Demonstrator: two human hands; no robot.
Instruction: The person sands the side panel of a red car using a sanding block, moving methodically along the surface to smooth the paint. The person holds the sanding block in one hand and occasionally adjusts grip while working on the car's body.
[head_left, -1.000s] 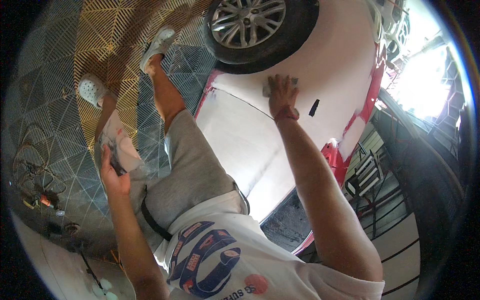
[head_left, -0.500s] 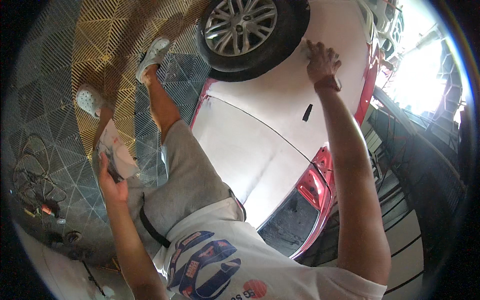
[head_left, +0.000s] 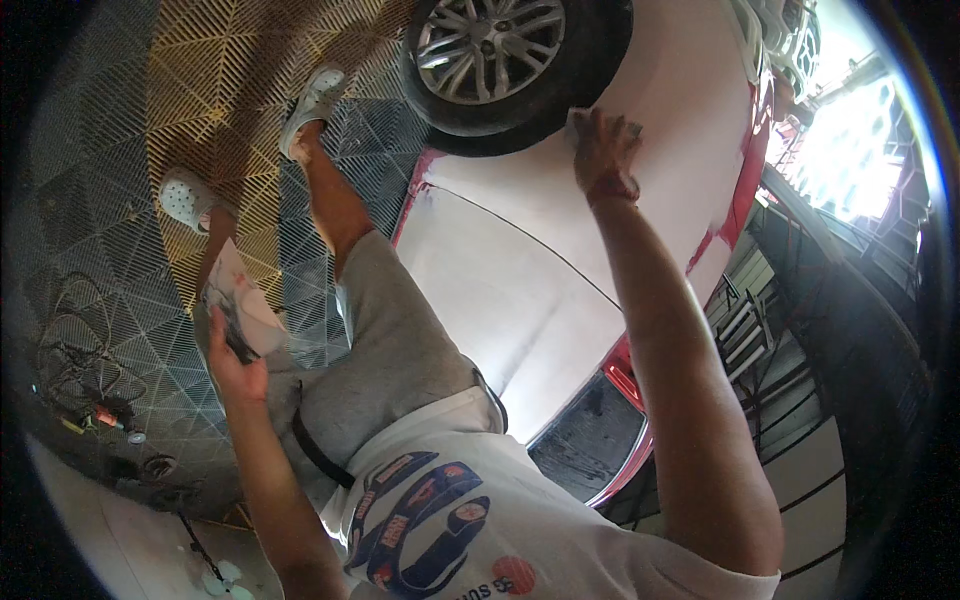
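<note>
My right hand [head_left: 606, 160] is curled over a thin grey pad [head_left: 577, 122], whose edges stick out on both sides of the fingers. It presses the pad against the whitish car fender [head_left: 660, 190], close to the wheel [head_left: 490, 55] and its black tyre. My left hand [head_left: 238, 365] hangs low at my side, away from the car. Its thumb and fingers hold a flat whitish sheet [head_left: 245, 305] with grey and reddish smears. Whitish coating also covers the car door [head_left: 480, 260] beside the fender, with red paint along the edges.
The car window [head_left: 590, 440] is nearest my body. Yellow and grey grid floor tiles [head_left: 215, 110] lie under my feet. A coiled cable [head_left: 75, 335] and small items rest on the floor at left. Dark metal racks [head_left: 800, 270] stand beyond the car, by a bright opening.
My right hand has slid left and a little nearer along the fender, toward the tyre, with the grey pad. The left hand keeps the sheet. The whole view has shifted slightly.
</note>
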